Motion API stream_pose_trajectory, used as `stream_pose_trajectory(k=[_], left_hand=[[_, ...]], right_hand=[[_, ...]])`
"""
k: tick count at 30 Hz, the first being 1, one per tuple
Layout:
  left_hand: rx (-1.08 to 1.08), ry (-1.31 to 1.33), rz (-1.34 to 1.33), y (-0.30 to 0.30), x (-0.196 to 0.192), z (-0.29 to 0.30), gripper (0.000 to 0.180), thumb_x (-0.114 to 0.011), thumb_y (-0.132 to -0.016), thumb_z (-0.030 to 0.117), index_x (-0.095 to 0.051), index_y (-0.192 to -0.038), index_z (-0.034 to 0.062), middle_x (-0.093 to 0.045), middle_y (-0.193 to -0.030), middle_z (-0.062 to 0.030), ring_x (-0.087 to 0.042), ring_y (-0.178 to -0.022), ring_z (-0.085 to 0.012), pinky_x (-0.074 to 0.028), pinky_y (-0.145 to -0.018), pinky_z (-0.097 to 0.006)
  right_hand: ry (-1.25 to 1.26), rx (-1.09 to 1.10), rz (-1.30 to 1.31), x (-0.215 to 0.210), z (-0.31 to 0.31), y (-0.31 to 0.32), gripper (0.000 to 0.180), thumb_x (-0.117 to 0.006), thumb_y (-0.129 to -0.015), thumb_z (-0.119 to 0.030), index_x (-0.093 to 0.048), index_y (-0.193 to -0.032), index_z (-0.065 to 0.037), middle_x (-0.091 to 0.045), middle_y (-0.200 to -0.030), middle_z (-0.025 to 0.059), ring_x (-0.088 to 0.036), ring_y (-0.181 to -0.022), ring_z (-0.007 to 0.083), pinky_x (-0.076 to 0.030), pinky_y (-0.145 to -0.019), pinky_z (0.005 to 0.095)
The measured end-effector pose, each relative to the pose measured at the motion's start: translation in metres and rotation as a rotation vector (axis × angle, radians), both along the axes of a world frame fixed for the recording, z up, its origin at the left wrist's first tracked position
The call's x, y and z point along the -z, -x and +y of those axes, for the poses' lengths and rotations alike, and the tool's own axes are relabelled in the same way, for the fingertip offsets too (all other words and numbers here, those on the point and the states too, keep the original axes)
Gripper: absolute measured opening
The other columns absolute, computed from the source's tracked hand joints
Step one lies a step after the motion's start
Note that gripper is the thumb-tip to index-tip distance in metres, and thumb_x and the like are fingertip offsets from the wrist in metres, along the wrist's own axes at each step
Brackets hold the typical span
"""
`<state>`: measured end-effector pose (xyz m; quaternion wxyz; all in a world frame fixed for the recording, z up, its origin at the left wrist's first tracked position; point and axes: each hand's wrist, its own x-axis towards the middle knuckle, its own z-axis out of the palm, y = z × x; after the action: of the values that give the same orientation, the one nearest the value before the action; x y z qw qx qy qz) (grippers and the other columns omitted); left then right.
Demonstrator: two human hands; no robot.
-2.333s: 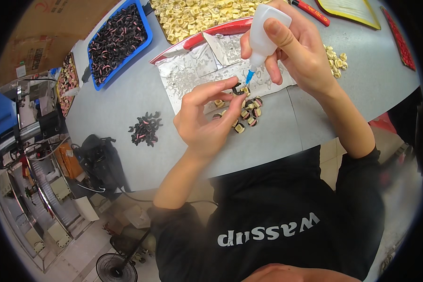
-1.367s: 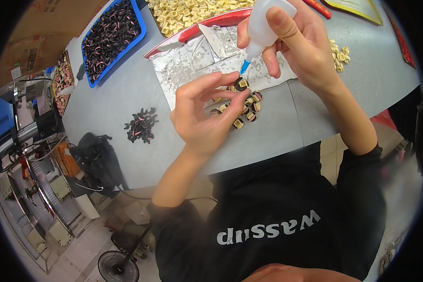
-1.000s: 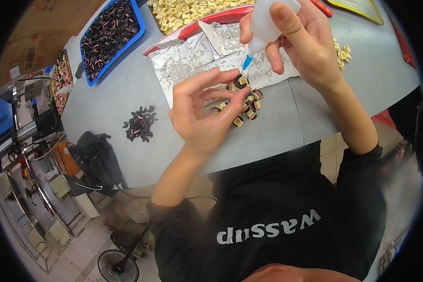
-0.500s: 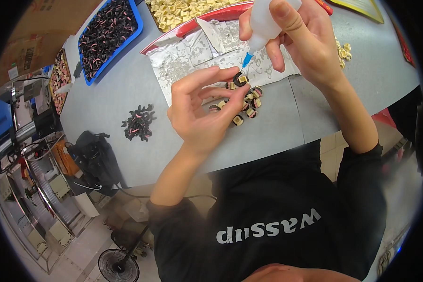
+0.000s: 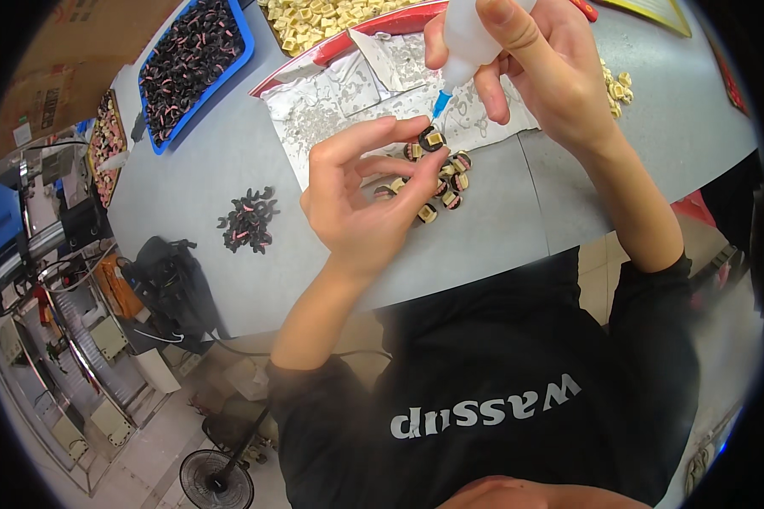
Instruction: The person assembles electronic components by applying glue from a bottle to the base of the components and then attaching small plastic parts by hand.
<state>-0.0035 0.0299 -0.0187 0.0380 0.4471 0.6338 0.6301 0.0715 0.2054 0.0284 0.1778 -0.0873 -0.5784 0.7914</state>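
Between thumb and fingertips, my left hand (image 5: 361,182) pinches a small round black piece with a cream square centre (image 5: 432,139). My right hand (image 5: 560,76) grips a translucent white squeeze bottle (image 5: 471,44), tilted downward. Its blue needle tip (image 5: 440,103) points at the upper edge of the held piece, touching or almost touching it. Just beyond my left thumb lies a cluster of black, cream and pink assembled pieces (image 5: 452,200), partly hidden by my fingers.
Left on the grey table (image 5: 297,288) sits a pile of black and pink curved parts (image 5: 248,222). A blue tray (image 5: 248,53) holds more. Cream parts (image 5: 323,21) fill a far tray; others (image 5: 617,89) lie at right. Stained white paper (image 5: 314,114) lies beyond my hands.
Both hands, the bottle and the held piece have shifted very slightly in the picture, along with the whole scene. The grips look the same.
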Motion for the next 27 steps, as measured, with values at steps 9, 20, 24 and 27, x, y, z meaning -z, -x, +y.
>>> stream_pose_trajectory(k=[9, 20, 24, 27], left_hand=[[0.002, 0.003, 0.023, 0.001, -0.001, 0.001, 0.046, -0.073, -0.069, -0.014, -0.048, -0.106, -0.0049, -0.057, -0.103, -0.0148, -0.068, -0.089, -0.0232, -0.060, -0.060, -0.023], [-0.009, -0.009, 0.000, 0.002, 0.000, -0.002, 0.046, -0.073, -0.069, -0.014, -0.048, -0.106, -0.0053, -0.058, -0.102, -0.0149, -0.068, -0.088, -0.0230, -0.060, -0.059, -0.024], [-0.022, -0.002, 0.042, 0.003, -0.003, 0.001, 0.045, -0.073, -0.068, -0.013, -0.049, -0.105, -0.0045, -0.059, -0.099, -0.0140, -0.068, -0.087, -0.0216, -0.059, -0.059, -0.024], [-0.058, 0.013, -0.012, 0.001, -0.005, 0.003, 0.045, -0.074, -0.068, -0.011, -0.049, -0.105, -0.0032, -0.060, -0.098, -0.0131, -0.067, -0.089, -0.0209, -0.058, -0.060, -0.024]], right_hand=[[-0.153, -0.251, 1.001, 0.046, 0.026, 0.047, 0.029, -0.048, -0.097, -0.028, -0.041, -0.101, 0.001, -0.063, -0.083, 0.0167, -0.054, -0.046, 0.0119, -0.043, -0.040, 0.0194], [-0.071, 0.022, 0.004, -0.003, 0.000, 0.000, 0.032, -0.044, -0.098, -0.032, -0.043, -0.099, 0.000, -0.063, -0.083, 0.0153, -0.050, -0.045, 0.0095, -0.040, -0.040, 0.0186], [-0.015, 0.130, 0.040, -0.001, 0.013, 0.004, 0.044, -0.037, -0.099, -0.044, -0.051, -0.099, -0.002, -0.066, -0.091, 0.0133, -0.047, -0.056, 0.0065, -0.039, -0.050, 0.0186], [0.153, 0.295, 0.187, -0.008, 0.019, 0.010, 0.044, -0.039, -0.099, -0.044, -0.052, -0.104, -0.002, -0.065, -0.099, 0.0154, -0.049, -0.065, 0.0065, -0.042, -0.058, 0.0205]])
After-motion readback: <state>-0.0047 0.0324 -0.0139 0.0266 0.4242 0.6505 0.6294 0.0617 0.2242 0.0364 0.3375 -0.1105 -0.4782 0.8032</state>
